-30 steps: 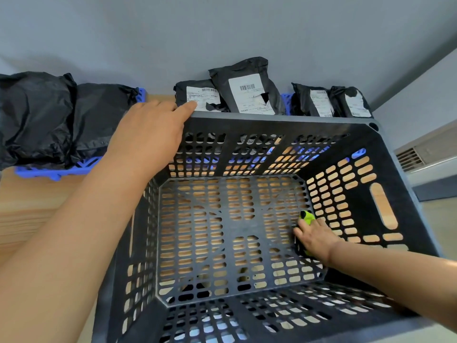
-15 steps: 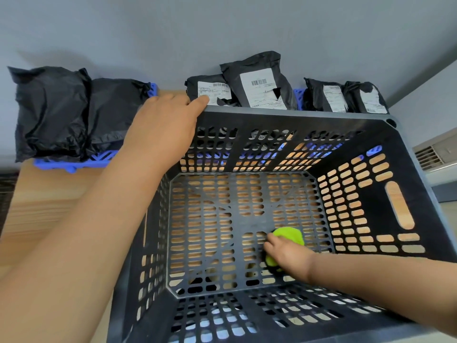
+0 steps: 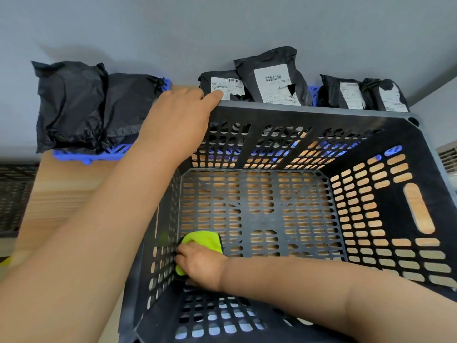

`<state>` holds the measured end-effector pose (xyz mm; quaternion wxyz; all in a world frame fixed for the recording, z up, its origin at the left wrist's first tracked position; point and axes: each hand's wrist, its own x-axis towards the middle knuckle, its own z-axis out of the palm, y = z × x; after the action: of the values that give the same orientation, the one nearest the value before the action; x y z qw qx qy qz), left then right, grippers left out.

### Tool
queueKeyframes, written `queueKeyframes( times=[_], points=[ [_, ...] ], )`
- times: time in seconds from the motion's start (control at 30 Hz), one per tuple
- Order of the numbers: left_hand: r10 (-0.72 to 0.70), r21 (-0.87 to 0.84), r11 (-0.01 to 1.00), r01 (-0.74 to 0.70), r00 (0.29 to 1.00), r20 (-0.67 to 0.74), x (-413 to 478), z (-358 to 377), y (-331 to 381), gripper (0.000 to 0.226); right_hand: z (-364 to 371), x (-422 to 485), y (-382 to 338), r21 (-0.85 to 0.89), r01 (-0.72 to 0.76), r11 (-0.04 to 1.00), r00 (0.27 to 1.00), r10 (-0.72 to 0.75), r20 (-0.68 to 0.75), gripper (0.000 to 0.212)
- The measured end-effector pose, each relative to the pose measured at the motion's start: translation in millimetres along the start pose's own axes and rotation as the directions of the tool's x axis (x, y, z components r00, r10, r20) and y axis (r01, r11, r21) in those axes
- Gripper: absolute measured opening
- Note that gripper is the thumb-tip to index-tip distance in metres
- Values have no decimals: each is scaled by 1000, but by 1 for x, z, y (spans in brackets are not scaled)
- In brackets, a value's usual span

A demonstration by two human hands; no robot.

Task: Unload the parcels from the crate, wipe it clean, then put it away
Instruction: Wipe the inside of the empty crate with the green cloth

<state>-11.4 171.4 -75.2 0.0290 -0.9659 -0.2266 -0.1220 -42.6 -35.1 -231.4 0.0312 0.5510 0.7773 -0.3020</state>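
A black slotted plastic crate [image 3: 319,112] stands on a wooden table, with nothing but my right arm and a cloth inside. My left hand [image 3: 178,120] grips the crate's far left corner, fingers curled over the rim. Down in the crate, my right hand [image 3: 200,266] holds a lime-green cloth [image 3: 205,240] against the floor at the left wall. Black parcels with white labels [image 3: 274,78] lean against the wall behind the crate, and two bulkier black parcels [image 3: 71,105] sit at the back left.
The parcels rest on blue plastic pallets [image 3: 91,155] along the grey wall. The wooden table [image 3: 61,194] shows to the crate's left. A dark grille sits at the far left edge, and a vent [image 3: 448,159] at the far right.
My right hand has swept the green cloth across the crate floor from the right side to the left wall. My left hand has stayed on the rim.
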Motion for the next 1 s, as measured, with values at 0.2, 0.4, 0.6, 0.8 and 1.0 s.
queueKeyframes(
  times=[0.2, 0.4, 0.6, 0.8, 1.0],
  points=[
    [1, -10, 1000, -1, 1000, -3, 0, 0, 0, 49, -2, -39, 24, -135, 153, 979, 982, -136, 129, 57],
    [9, -3, 1000, -9, 1000, 0, -1, 0, 1, 52, -8, -84, 52, -153, 118, 981, 975, -84, 207, 58],
    [10, 5, 1000, -10, 1000, -4, -1, 0, 0, 52, -17, -150, 85, -150, -128, 980, 923, 173, 344, 57],
    [7, 13, 1000, -7, 1000, -1, -1, -1, 1, 53, -20, -209, 114, -212, -322, 923, 801, 385, 458, 65],
    [8, 23, 1000, -8, 1000, 6, -1, -1, 1, 55, -26, -244, 126, -360, -341, 868, 616, 496, 613, 59]
  ],
)
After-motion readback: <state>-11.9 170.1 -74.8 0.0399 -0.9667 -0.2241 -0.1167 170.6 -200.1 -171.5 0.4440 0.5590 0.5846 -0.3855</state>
